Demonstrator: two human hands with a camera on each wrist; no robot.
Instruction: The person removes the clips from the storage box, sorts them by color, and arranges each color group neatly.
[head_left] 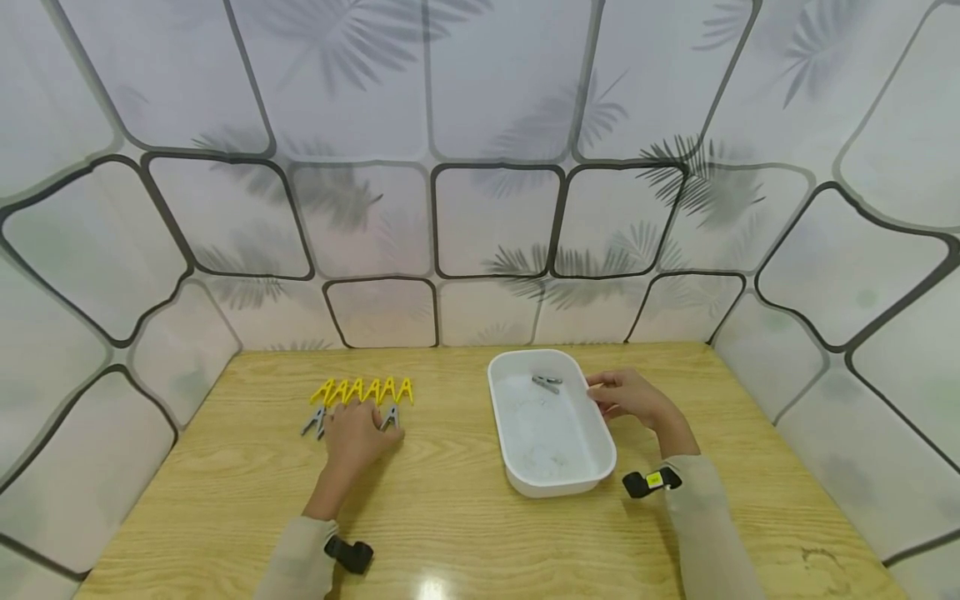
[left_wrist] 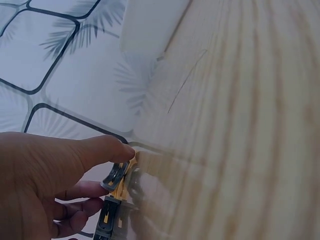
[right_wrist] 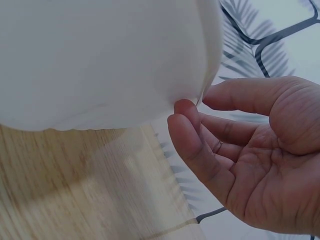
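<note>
My left hand [head_left: 356,435] reaches over a row of grey clothespins on the table and hides part of it. In the left wrist view, its thumb and index finger pinch a grey clothespin [left_wrist: 116,173]. Other grey clothespins [head_left: 312,420] show to the left of the hand, and one [head_left: 390,417] is by its thumb. Behind them stretches a row of several yellow clothespins [head_left: 372,390]. My right hand [head_left: 633,395] holds the right side of a white plastic tray [head_left: 558,483], fingertips at the rim. Grey clothespins [head_left: 547,382] lie inside the tray near its far end.
The wooden table [head_left: 442,533] ends at a patterned curtain [head_left: 495,225] that rises behind it and on both sides. Each wrist carries a small black camera [head_left: 349,553] over a beige sleeve. A dark mark [head_left: 819,554] shows on the table at the near right.
</note>
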